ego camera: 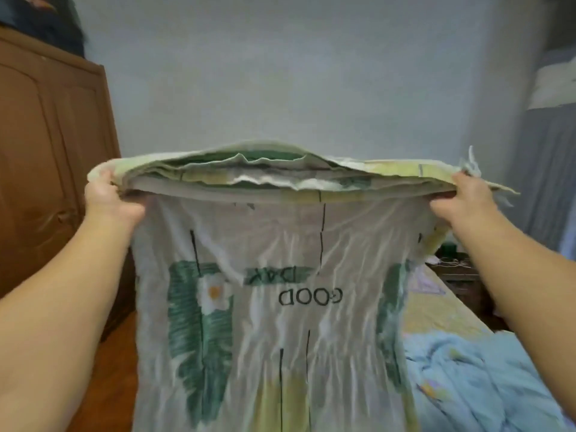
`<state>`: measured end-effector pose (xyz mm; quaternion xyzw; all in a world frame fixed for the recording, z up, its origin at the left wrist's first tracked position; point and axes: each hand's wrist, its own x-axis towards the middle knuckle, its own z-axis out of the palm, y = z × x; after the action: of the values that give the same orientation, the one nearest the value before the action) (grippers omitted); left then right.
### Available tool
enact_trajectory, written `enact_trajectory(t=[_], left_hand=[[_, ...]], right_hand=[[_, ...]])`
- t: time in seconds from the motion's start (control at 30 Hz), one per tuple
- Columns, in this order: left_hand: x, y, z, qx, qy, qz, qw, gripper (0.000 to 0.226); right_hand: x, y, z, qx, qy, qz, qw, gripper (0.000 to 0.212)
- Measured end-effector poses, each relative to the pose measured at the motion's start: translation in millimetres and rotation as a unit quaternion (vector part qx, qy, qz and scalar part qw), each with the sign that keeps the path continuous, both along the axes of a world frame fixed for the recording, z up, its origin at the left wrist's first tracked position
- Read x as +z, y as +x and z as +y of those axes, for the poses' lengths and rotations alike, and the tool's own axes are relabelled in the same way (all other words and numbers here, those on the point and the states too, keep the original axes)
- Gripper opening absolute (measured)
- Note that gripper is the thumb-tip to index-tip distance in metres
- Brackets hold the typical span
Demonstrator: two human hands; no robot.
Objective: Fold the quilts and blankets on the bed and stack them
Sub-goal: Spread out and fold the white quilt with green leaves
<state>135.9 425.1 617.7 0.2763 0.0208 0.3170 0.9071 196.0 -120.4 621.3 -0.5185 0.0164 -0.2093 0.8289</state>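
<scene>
Your bare forearms reach out from the bottom corners, and between them hangs a thin white quilt with green leaf patches, a daisy and pale yellow blocks point(274, 307). Your left hand point(107, 199) grips its top left corner, fingers curled over the bunched edge; your right hand point(464, 196) pinches the top right corner the same way. You hold the folded top edge level, running left to right at about chest height, with several layers stacked along it. Its long axis drops straight down from that edge toward the floor. Printed words on it read reversed and partly upside down, and the cloth is creased and a little blurred. Beside it on the right, a crumpled light blue blanket point(486, 378) lies on the yellow patterned bed point(442, 310). A brown wooden wardrobe point(46, 169) stands at left.
</scene>
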Motion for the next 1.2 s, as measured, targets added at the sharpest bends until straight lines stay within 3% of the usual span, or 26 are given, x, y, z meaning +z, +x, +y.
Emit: enact_trajectory(t=[0.03,0.1,0.17,0.27,0.37,0.43,0.5,0.57,0.6,0.67,0.7,0.77,0.83,0.9,0.97,1.07,1.13,1.2], left_hand=[[15,-1,4,0.001,0.004,-0.037,0.999,0.025],[27,-14,2,0.006,-0.010,-0.052,0.999,0.033],[4,-33,0,-0.002,-0.054,-0.085,0.995,0.030],[-57,-86,-23,0.034,-0.040,0.004,0.999,0.035],[-169,-138,-38,0.086,-0.056,0.195,0.975,0.047],[-255,-174,-49,0.081,-0.054,0.335,0.937,0.035],[-346,-212,-56,0.051,-0.046,0.458,0.886,0.036],[-440,-246,-59,0.023,-0.027,0.568,0.822,0.041],[-481,-265,-64,0.014,-0.027,0.606,0.795,0.037],[-554,-295,-78,-0.006,-0.037,0.669,0.742,0.009],[-586,-306,-88,-0.013,-0.035,0.694,0.719,0.008],[-648,-326,-104,-0.005,-0.045,0.723,0.689,0.021],[-703,-344,-109,0.017,-0.054,0.721,0.690,0.020],[-742,-359,-116,0.055,-0.099,0.704,0.701,0.014],[-764,-371,-133,0.078,-0.118,0.699,0.700,0.026],[-776,-369,-181,0.039,-0.149,0.667,0.729,0.048],[-777,-363,-212,0.013,-0.146,0.668,0.730,0.048],[-772,-357,-237,-0.013,-0.142,0.670,0.728,0.029]], right_hand=[[19,-10,1,0.027,0.113,-0.017,0.993,0.025],[39,-30,-4,0.035,0.229,-0.040,0.972,0.023],[22,-55,-1,0.031,0.239,-0.055,0.969,0.025],[-43,-76,-17,0.035,0.250,-0.012,0.968,0.024],[-165,-100,-37,-0.003,0.238,0.080,0.968,0.038],[-251,-130,-50,0.022,0.251,0.143,0.957,0.042],[-345,-164,-70,0.025,0.255,0.248,0.934,0.032],[-426,-196,-93,0.008,0.238,0.361,0.902,0.061],[-456,-213,-99,-0.009,0.223,0.403,0.888,0.054],[-522,-237,-112,-0.050,0.219,0.475,0.851,0.005],[-561,-246,-120,-0.081,0.198,0.518,0.828,0.012],[-633,-265,-133,-0.091,0.040,0.581,0.808,0.013],[-699,-275,-139,-0.044,-0.145,0.647,0.747,0.021],[-739,-293,-141,-0.032,-0.183,0.693,0.697,0.020],[-764,-310,-138,-0.049,-0.111,0.691,0.712,0.028],[-787,-327,-121,-0.027,0.127,0.608,0.783,0.038],[-795,-330,-98,-0.054,0.269,0.596,0.754,0.047],[-797,-331,-78,-0.023,0.242,0.631,0.737,0.048]])
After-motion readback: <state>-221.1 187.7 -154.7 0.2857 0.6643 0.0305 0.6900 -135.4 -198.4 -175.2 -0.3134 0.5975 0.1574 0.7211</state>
